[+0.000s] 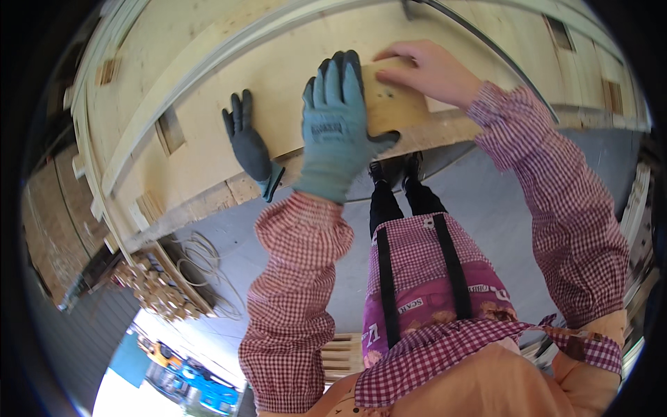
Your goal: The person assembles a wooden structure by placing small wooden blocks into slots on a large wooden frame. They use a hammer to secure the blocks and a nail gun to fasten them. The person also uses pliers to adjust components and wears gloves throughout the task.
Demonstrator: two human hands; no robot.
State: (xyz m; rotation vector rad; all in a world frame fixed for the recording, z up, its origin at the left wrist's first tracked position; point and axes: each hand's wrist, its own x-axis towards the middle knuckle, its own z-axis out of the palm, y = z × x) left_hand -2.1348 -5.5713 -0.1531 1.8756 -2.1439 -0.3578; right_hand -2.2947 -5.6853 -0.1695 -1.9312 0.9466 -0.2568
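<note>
My left hand point(335, 125), in a blue-green knit glove with dark fingertips, lies flat on the pale wooden panel, fingers stretched out together and thumb out to the side. Beside it on the right is a tan square piece point(399, 104) with small dark spots; it may be thin wood or a sheet, I cannot tell. My bare right hand point(434, 69) has its fingers and thumb bent round the top edge of this piece. An unworn dark grey glove point(250, 142) rests on the panel to the left, its cuff over the front edge.
The large pale wooden panel point(208, 125) has rectangular cut-outs and a curved light strip point(187, 80) across it. A thin black bar or hose point(486, 42) crosses at upper right. Below left are a crate of wood offcuts point(156, 285) and a coiled hose point(201, 257) on the grey floor.
</note>
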